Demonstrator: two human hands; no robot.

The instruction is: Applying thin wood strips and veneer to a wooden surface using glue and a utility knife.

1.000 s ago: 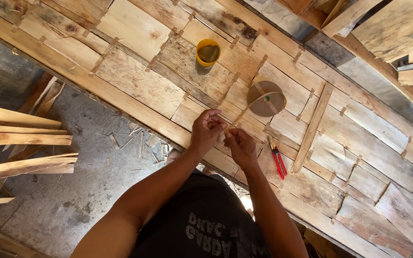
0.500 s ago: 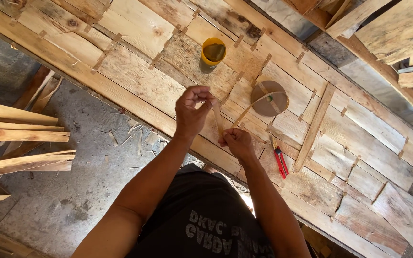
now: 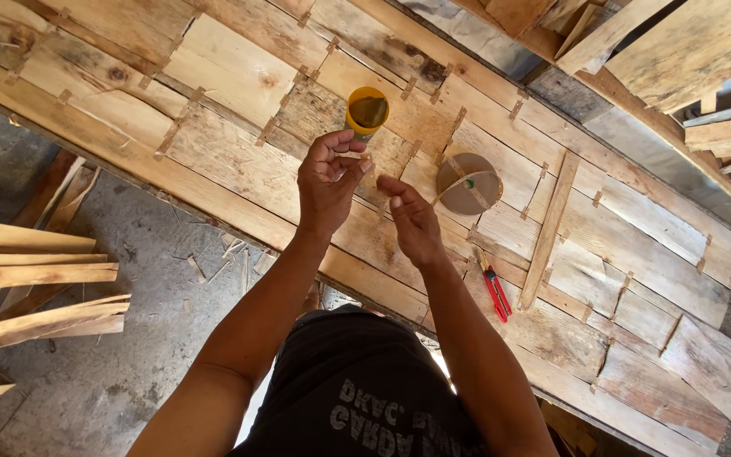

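Note:
My left hand (image 3: 328, 179) is raised over the patchwork plank tabletop (image 3: 230, 76), its thumb and fingers pinched on a small pale strip of tape. My right hand (image 3: 412, 222) hovers just to its right, with thumb and forefinger slightly apart and nothing visible between them. A brown tape roll (image 3: 467, 182) lies flat on the planks right of my right hand, with a thin loose strip curving across it. A yellow cup (image 3: 367, 111) stands just beyond my left hand.
A red cutter (image 3: 495, 293) lies on the planks near my right forearm. A long loose slat (image 3: 552, 227) rests diagonally beside it. Stacked wooden strips (image 3: 31, 279) lie on the concrete floor at the left. More boards (image 3: 704, 59) are piled at the top right.
Both hands have lifted away from me toward the yellow cup. My left hand rose first with the pinched strip, and the two hands have drawn apart.

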